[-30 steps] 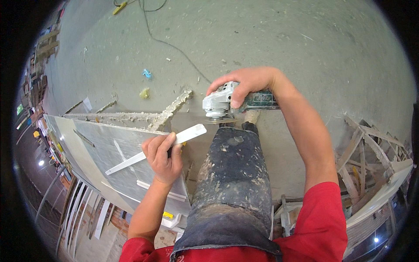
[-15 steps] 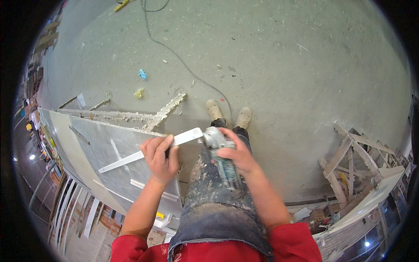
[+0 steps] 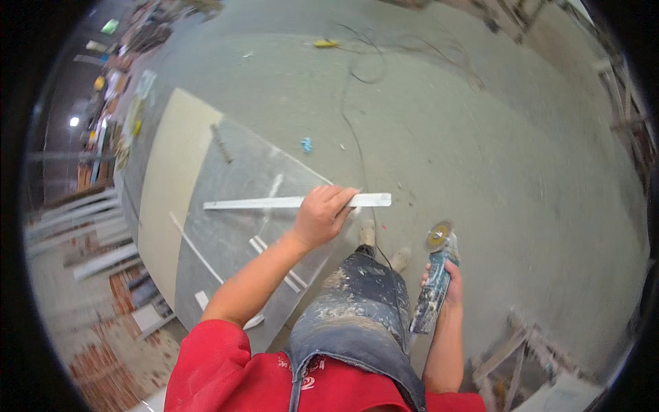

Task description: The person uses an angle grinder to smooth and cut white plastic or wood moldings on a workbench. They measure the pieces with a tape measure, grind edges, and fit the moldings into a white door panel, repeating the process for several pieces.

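Observation:
My left hand [image 3: 322, 216] grips a long white strip [image 3: 261, 203] near its right end. The strip reaches left over a grey tabletop [image 3: 226, 247], its short right end jutting past my knuckles. Away to the right, my right hand [image 3: 449, 285] is wrapped round the body of a teal angle grinder [image 3: 432, 292]. The grinder's round disc [image 3: 439, 235] faces up and stands well apart from the strip. Whether the disc spins cannot be told. Two more narrow white strips [image 3: 278, 264] lie on the tabletop below my left forearm.
A pale board [image 3: 182, 151] covers the tabletop's far left. A dark cord [image 3: 355, 130] runs over the concrete floor [image 3: 515, 165] toward my legs. A blue scrap [image 3: 306, 144] and a yellow object [image 3: 326, 43] lie there. Wooden trestles [image 3: 511, 357] stand at lower right; stacked white lengths [image 3: 75, 220] at left.
The grinder has moved right, away from the strip's end, and its disc now shows. My left hand has carried the strip rightward and levelled it. The view has turned.

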`<state>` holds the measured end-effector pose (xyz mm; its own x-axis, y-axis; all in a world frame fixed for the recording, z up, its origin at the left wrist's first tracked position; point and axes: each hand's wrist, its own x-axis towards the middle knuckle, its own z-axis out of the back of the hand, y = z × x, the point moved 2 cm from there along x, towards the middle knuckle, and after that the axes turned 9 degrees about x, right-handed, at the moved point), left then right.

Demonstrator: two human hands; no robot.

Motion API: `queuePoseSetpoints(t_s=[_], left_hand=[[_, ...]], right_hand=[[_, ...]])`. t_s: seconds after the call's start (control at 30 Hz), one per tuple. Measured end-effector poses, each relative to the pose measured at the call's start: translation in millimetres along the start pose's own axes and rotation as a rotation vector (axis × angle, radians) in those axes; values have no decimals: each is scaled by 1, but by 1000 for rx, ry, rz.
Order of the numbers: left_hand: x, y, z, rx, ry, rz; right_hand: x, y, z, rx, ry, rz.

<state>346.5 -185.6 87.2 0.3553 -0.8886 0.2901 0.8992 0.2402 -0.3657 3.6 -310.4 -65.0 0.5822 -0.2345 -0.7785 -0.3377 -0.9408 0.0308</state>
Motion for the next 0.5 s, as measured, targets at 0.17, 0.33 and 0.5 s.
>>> queuePoseSetpoints(t_s=[0.17, 0.33, 0.5], left_hand=[[15, -9, 198, -52, -418, 198], [-21, -35, 418, -636, -819, 153], [-123, -75, 545, -825, -888, 81]], right_hand=[[2, -64, -131, -221, 238, -389], [18, -117, -215, -948, 415, -248], [66, -174, -235, -1077, 546, -394]])
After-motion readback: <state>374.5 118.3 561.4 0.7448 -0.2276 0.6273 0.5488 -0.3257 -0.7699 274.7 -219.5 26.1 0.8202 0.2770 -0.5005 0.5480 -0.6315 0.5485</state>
